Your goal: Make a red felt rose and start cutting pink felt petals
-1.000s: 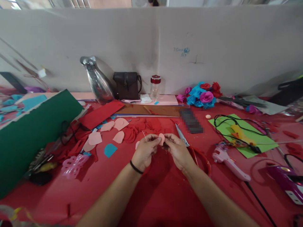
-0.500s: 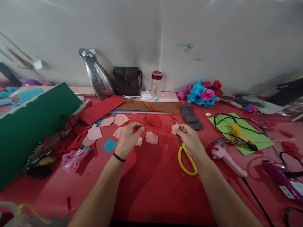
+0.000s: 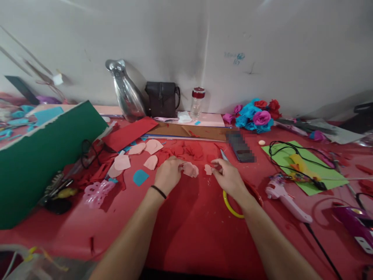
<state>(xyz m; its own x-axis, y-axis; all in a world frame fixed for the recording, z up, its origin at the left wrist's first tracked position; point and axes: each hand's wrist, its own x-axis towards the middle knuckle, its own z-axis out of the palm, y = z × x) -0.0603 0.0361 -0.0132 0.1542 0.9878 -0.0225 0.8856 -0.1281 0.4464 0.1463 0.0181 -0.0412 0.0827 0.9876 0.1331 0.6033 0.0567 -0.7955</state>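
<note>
My left hand (image 3: 169, 173), with a dark band at the wrist, is low over the red tabletop. Its fingers are curled together at the left edge of a small stack of pale pink paper petals (image 3: 190, 170); whatever lies between the fingertips is hidden. My right hand (image 3: 229, 175) has its thumb and forefinger apart beside a small pink petal (image 3: 208, 169), which lies by the thumb tip. Under my right wrist are scissors with a yellow handle loop (image 3: 231, 207), partly covered. More pink petals (image 3: 122, 162) and a blue petal (image 3: 141, 177) lie to the left.
At the right are a pink glue gun (image 3: 287, 198), green paper (image 3: 309, 186) with a black cord and a phone (image 3: 241, 147). A green board (image 3: 43, 163) stands left. Behind are a steel jug (image 3: 129, 97), a black bag (image 3: 161, 99), a jar (image 3: 197, 105) and paper flowers (image 3: 255, 116).
My left hand has come down and right to the petal stack. My right hand has moved left and lower, and its fingers have parted from the small petal. The view has shifted slightly.
</note>
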